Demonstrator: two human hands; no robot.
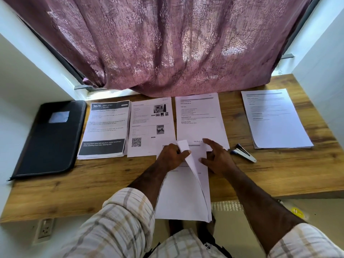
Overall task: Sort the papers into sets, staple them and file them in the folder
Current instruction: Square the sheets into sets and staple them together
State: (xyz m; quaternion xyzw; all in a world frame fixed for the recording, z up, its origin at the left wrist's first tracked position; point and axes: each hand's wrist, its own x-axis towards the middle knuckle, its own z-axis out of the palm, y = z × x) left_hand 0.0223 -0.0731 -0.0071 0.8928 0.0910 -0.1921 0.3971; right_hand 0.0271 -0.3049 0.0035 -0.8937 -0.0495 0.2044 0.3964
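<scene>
A stack of white papers (184, 198) lies in front of me and overhangs the near edge of the wooden desk (104, 179). My left hand (172, 157) pinches the lifted top corner of its upper sheets, which curl upward. My right hand (216, 157) rests on the stack's right side with spread fingers. Several sorted piles lie beyond: a "3675" pile (106, 129), a sheet with photos and a QR code (150, 127), a text sheet (200, 118) and a pile at the far right (273, 118). A stapler (243, 152) lies right of my right hand. The black folder (50, 138) lies shut at the left.
A purple curtain (158, 43) hangs over the desk's back edge. White walls (18, 81) close in on both sides. A wall socket (44, 229) sits below the desk at the left.
</scene>
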